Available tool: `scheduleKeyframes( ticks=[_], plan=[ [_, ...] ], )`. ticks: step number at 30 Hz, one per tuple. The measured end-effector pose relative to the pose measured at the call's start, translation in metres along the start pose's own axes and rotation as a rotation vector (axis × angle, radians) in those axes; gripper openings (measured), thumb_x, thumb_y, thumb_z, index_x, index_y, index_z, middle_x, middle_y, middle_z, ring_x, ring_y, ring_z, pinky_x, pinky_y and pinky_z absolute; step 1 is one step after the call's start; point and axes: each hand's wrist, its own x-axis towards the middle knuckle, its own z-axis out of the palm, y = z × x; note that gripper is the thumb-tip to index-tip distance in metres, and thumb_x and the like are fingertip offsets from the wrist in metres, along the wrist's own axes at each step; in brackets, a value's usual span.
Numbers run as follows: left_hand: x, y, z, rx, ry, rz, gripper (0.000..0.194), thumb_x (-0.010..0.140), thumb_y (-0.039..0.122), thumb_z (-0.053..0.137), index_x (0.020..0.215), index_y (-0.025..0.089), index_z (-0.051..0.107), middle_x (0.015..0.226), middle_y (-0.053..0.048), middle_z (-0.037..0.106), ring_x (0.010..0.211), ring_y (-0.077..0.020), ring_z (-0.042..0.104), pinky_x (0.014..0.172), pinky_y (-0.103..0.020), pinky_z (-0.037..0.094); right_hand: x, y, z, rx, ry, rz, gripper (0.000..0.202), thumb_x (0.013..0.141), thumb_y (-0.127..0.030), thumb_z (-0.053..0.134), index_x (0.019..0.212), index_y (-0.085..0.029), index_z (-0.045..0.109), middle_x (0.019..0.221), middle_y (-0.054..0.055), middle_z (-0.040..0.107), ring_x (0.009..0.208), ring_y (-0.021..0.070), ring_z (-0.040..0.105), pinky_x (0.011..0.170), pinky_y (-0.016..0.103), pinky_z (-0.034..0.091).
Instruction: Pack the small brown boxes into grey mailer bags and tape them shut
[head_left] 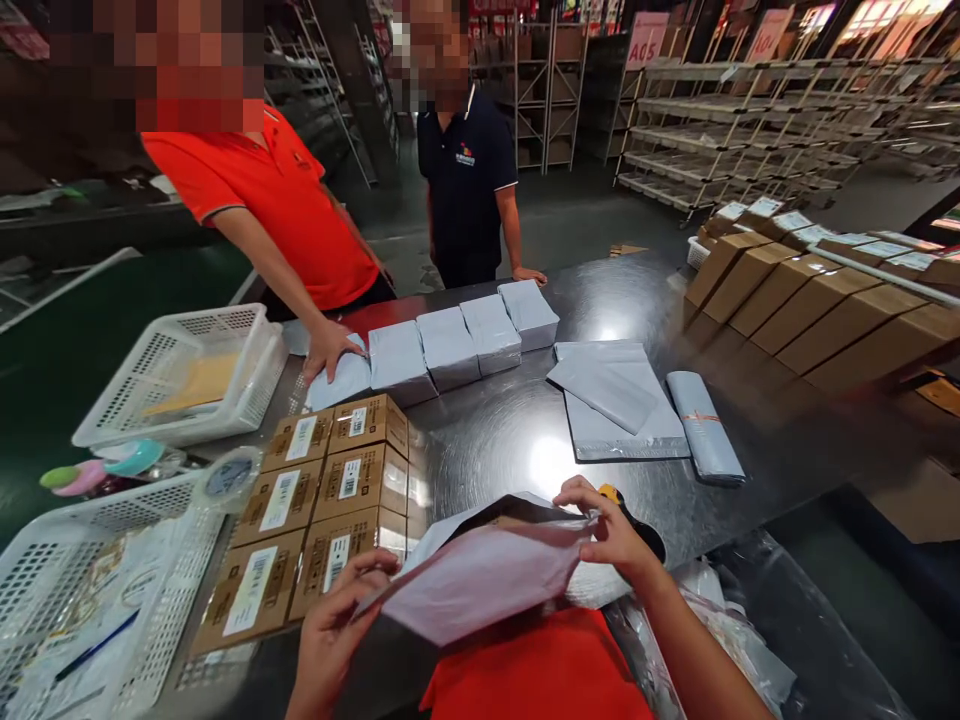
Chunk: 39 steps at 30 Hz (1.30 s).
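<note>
A white mailing bag [480, 585] hangs between my two hands, close to my body, with its dark-lined mouth gaping at the top. My left hand [341, 610] pinches its left corner. At the right corner, the fingers and thumb of my right hand [606, 530] are closed on the edge. Something brownish shows inside the mouth, too hidden to name. Left of the bag stand brown cartons [281, 495] with white labels. Behind my right hand lies a black and yellow tool [634, 520], partly covered. Flat white mailers [622, 400] lie beyond, beside a banded roll of mailers [705, 425].
White wrapped packs [469, 335] stand in a row along the table's far edge; a co-worker's hand [330, 347] rests on the leftmost. Another person [469, 160] leans there. White baskets [172, 375] stand left, a tape roll [229, 478] nearby. Brown boxes [802, 300] line the right.
</note>
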Motion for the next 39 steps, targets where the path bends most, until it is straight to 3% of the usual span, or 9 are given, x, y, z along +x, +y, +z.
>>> scheduleKeyframes(
  ticks=[5,8,11,14,19,24,31,36,39],
  plan=[
    [0.005,0.008,0.002,0.019,-0.008,0.026,0.038,0.073,0.052,0.074,0.054,0.019,0.071,0.080,-0.014,0.069,0.090,-0.0281,0.064,0.074,-0.034,0.056,0.010,-0.004,0.005,0.020,-0.088,0.080,0.042,0.070,-0.059,0.077,0.070,-0.019,0.065,0.131,0.012,0.059,0.123,0.0305,0.053,0.107,0.045,0.034],
    [0.003,0.005,0.002,0.019,-0.021,-0.011,0.038,0.074,0.052,0.073,0.057,0.019,0.072,0.084,-0.015,0.070,0.094,-0.0299,0.066,0.076,-0.035,0.056,0.009,-0.002,0.011,0.114,-0.050,0.164,0.038,0.077,-0.056,0.072,0.068,-0.020,0.062,0.120,0.013,0.069,0.125,0.0320,0.055,0.109,0.048,0.034],
    [-0.002,-0.002,0.004,-0.001,-0.027,-0.064,0.036,0.082,0.052,0.066,0.068,0.020,0.075,0.102,-0.016,0.072,0.106,-0.0312,0.064,0.086,-0.039,0.054,0.004,0.005,0.014,0.083,0.025,0.191,0.038,0.079,-0.059,0.068,0.081,-0.021,0.070,0.102,0.012,0.074,0.117,0.0315,0.060,0.105,0.047,0.039],
    [-0.005,-0.008,0.009,0.034,0.046,-0.006,0.033,0.086,0.048,0.061,0.075,0.021,0.075,0.109,-0.014,0.071,0.108,-0.0299,0.064,0.089,-0.038,0.053,0.000,0.011,0.015,-0.021,0.069,0.108,0.041,0.086,-0.058,0.060,0.091,-0.020,0.074,0.099,0.010,0.072,0.103,0.0267,0.064,0.094,0.038,0.046],
    [-0.006,-0.013,0.015,0.184,0.127,0.050,0.030,0.088,0.044,0.059,0.078,0.021,0.075,0.108,-0.014,0.070,0.106,-0.0280,0.065,0.087,-0.035,0.053,0.000,0.018,0.023,-0.118,0.214,-0.071,0.041,0.092,-0.053,0.053,0.073,-0.019,0.068,0.083,0.007,0.066,0.074,0.0183,0.060,0.067,0.028,0.046],
    [-0.007,-0.013,0.022,0.162,0.223,-0.086,0.039,0.081,0.055,0.062,0.071,0.019,0.073,0.075,-0.007,0.070,0.075,-0.0234,0.066,0.068,-0.031,0.054,0.001,0.020,0.038,-0.196,0.406,-0.132,0.037,0.093,-0.047,0.053,0.071,-0.019,0.063,0.072,0.004,0.061,0.067,0.0169,0.057,0.063,0.027,0.044],
    [-0.006,-0.018,0.026,0.074,0.354,-0.300,0.049,0.068,0.066,0.069,0.064,0.017,0.069,0.063,-0.003,0.064,0.066,-0.0200,0.059,0.062,-0.028,0.049,-0.001,0.016,0.053,-0.138,0.486,0.081,0.050,0.087,-0.063,0.053,0.060,-0.021,0.047,0.058,-0.003,0.041,0.055,0.0128,0.039,0.052,0.026,0.035],
    [-0.003,-0.026,0.028,-0.128,0.338,-0.469,0.051,0.060,0.063,0.077,0.071,0.014,0.072,0.066,-0.002,0.065,0.067,-0.0175,0.058,0.065,-0.027,0.048,0.003,0.016,0.055,-0.058,0.528,0.255,0.059,0.073,-0.076,0.060,0.056,-0.022,0.043,0.056,-0.003,0.040,0.056,0.0129,0.037,0.051,0.026,0.034],
    [0.000,-0.031,0.035,-0.299,0.413,-0.553,0.047,0.053,0.056,0.083,0.069,0.014,0.070,0.063,0.000,0.064,0.062,-0.0142,0.055,0.058,-0.025,0.046,0.007,0.021,0.055,0.064,0.552,0.408,0.057,0.064,-0.076,0.068,0.058,-0.022,0.048,0.055,-0.002,0.046,0.055,0.0137,0.040,0.051,0.027,0.036]
  ],
)
